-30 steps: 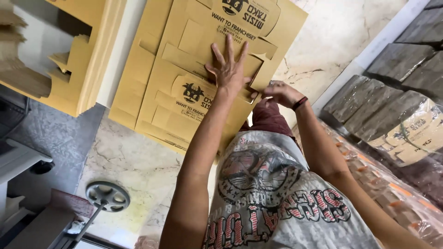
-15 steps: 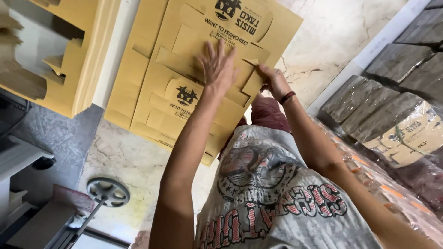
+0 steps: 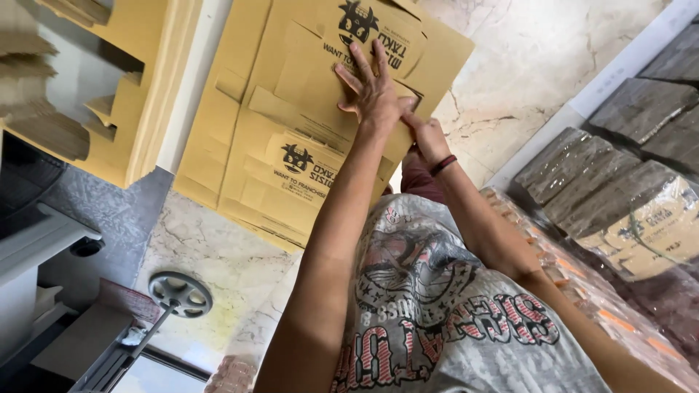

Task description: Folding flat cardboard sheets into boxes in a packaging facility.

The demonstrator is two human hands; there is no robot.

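Cardboard sheets (image 3: 291, 145), flat and brown, lie stacked on the marble floor (image 3: 524, 65). Left hand (image 3: 375, 91) presses flat and open on the top sheet. Right hand (image 3: 426, 135) curls around its near edge, gripping it. More cardboard (image 3: 138, 94) sits just beside, left. Wrapped bundles (image 3: 641, 211) crowd the right.

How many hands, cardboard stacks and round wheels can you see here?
Hands: 2, the left hand flat on the printed cardboard and the right hand at its edge
Flat cardboard stacks: 2, the printed stack under the hands and a plain stack beside it
Round wheels: 1, the grey wheel on the marble floor
Total: 5
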